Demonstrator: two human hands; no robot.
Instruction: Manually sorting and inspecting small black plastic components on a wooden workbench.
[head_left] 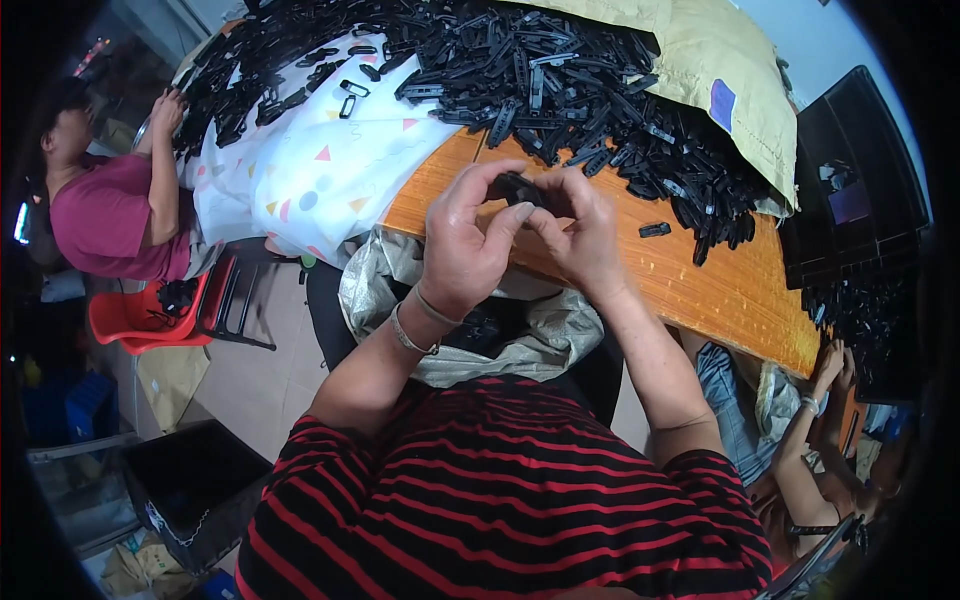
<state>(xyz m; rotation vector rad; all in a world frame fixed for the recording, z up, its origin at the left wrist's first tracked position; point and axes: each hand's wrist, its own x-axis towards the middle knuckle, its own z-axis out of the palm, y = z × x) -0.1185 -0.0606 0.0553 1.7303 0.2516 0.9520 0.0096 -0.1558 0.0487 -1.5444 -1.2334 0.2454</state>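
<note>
A small black part (519, 189) is held between the left hand (466, 242) and the right hand (584, 236), raised over the near edge of a wooden surface (700, 285). Each grip is closed to a narrow pinch, thumbs brought toward the curled fingers, and the part is partly hidden by them.

Bare wood is left between the near edge and a heap of black parts (530, 75), and the strip is continued toward the right-hand corner. A lone black piece (655, 229) is set on it, just beside the heap. On the left, the wood is covered by a white patterned cloth (320, 160), on whose far portion more black pieces are scattered. The gap between the surface and the striped shirt (500, 480) is taken up by a pale woven sack (560, 335).

On the left, a person in a magenta shirt (115, 215) is seated near the cloth; a red chair (150, 318) and a black bin (195, 480) are placed on the tiled floor (275, 385). Another person is partly seen at lower right.
</note>
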